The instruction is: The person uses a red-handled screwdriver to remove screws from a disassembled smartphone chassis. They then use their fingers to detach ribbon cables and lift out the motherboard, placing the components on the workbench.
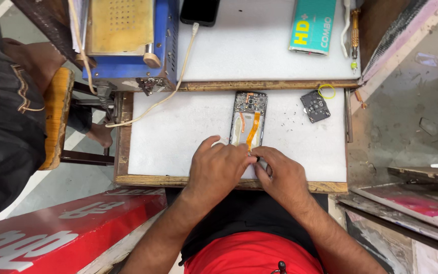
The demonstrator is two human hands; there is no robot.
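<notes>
Phone just beyond both hands.

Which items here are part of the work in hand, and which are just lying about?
In hand: opened phone, left hand, right hand, removed black cover piece, loose screws.
Lying about: blue machine, teal box, black phone, screwdriver, yellow ring.

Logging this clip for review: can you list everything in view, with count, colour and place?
opened phone: 1, dark with orange ribbon strips, middle of lower white table
small cover part: 1, black, right of phone
rubber band: 1, yellow, beside cover part
blue machine: 1, blue, upper left
cable: 1, cream, from machine
box: 1, teal, upper table
screwdriver: 1, orange, right of box
black phone: 1, top edge
left hand: on phone's lower end
right hand: pinching at phone's lower end
</notes>
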